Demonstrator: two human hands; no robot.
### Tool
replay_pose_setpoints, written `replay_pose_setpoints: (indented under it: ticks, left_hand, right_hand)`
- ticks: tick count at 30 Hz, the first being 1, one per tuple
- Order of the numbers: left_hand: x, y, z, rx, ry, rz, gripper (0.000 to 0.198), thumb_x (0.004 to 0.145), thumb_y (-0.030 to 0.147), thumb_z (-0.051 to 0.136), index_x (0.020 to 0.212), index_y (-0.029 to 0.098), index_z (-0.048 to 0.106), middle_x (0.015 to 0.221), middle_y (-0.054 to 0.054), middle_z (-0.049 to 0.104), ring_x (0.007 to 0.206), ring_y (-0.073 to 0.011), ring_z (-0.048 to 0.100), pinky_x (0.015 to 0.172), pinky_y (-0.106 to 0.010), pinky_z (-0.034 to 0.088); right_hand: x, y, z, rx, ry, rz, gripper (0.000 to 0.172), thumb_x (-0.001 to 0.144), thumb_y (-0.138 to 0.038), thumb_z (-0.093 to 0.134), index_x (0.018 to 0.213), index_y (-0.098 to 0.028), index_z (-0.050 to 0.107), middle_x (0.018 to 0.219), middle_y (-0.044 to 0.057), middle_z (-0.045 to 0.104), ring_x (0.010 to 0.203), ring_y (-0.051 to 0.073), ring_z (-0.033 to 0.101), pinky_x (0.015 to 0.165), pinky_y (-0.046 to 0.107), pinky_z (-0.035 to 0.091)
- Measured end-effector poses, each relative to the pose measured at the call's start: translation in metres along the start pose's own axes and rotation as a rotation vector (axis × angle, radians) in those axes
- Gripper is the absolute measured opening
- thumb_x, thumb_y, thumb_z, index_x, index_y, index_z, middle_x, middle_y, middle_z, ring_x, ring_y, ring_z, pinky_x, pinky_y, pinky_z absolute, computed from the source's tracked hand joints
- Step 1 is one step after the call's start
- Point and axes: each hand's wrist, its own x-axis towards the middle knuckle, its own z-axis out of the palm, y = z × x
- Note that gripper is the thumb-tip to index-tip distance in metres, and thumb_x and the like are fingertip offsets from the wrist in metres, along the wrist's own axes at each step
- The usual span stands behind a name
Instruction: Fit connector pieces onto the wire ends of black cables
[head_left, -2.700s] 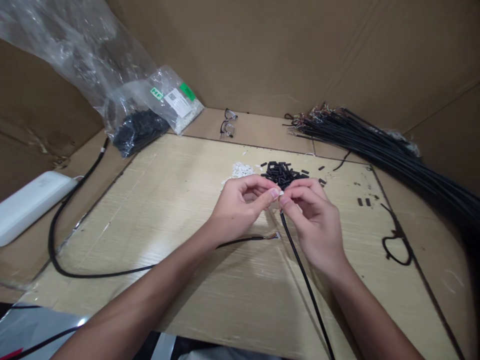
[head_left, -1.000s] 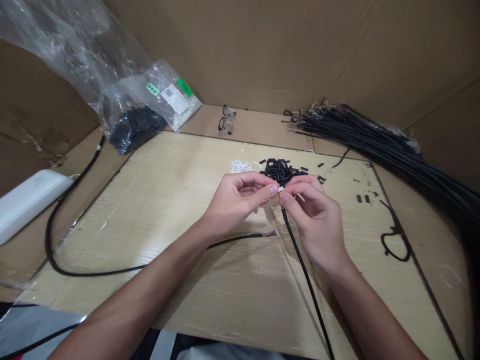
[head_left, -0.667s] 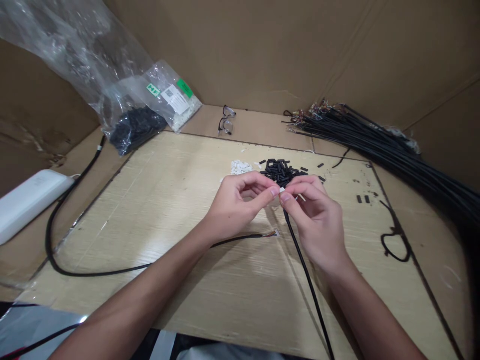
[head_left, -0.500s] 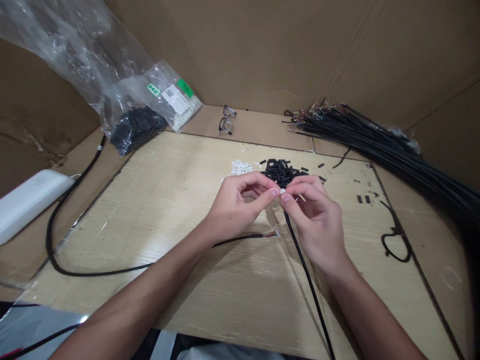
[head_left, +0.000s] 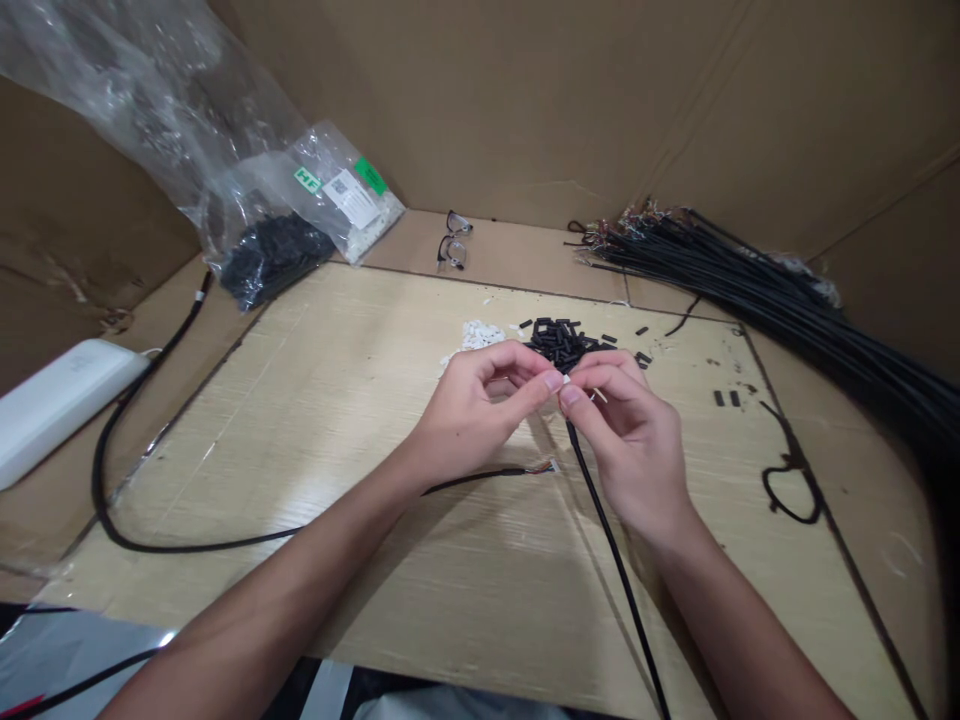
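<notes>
Both hands meet above the middle of the cardboard work surface. My left hand pinches a small white connector between thumb and forefinger. My right hand is closed on the end of a black cable, which runs down toward the near edge. The cable's thin wires touch the connector at my fingertips. A second black cable lies under my left forearm, its wire end free on the surface. Just behind my hands lie a heap of short black tubes and a small pile of white connectors.
A bundle of long black cables lies along the right side. Plastic bags of black and white parts sit at the back left. A white power strip is at the left edge. Glasses rest by the back cardboard wall.
Hardly anything has moved. My hands stay pinched together at the same spot, with only small finger shifts at the connector.
</notes>
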Motion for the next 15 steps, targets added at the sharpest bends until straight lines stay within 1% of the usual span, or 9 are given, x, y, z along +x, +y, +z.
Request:
replay_pose_setpoints:
  ticks: [4,9,15]
  left_hand:
    - [0.0006,0.0016,-0.0022,-0.078,-0.023,-0.026,0.036,0.082,0.046,0.098,0.086,0.016,0.078,0.078,-0.002,0.072,0.070,-0.0133,0.064,0.071,-0.027,0.059]
    - [0.0012,0.0027,-0.0023,-0.091,-0.014,-0.048,0.039,0.079,0.048,0.100,0.085,0.016,0.079,0.076,-0.002,0.072,0.069,-0.0144,0.064,0.069,-0.028,0.059]
    - [0.0023,0.0016,-0.0017,-0.104,-0.043,-0.049,0.037,0.081,0.047,0.100,0.082,0.016,0.080,0.073,-0.002,0.071,0.067,-0.0134,0.063,0.070,-0.027,0.058]
  right_hand:
    - [0.0019,-0.0010,-0.0008,0.006,0.009,-0.007,0.013,0.100,-0.025,0.075,0.087,-0.024,0.076,0.105,0.007,0.063,0.104,0.023,0.063,0.086,0.037,0.058]
    - [0.0027,-0.0007,-0.0015,0.008,0.019,-0.002,0.014,0.099,-0.028,0.077,0.085,-0.025,0.076,0.103,0.007,0.064,0.102,0.024,0.063,0.085,0.038,0.058]
    - [0.0021,0.0000,-0.0010,0.031,0.001,0.012,0.012,0.097,-0.024,0.076,0.085,-0.025,0.077,0.103,0.006,0.065,0.100,0.023,0.064,0.084,0.038,0.058]
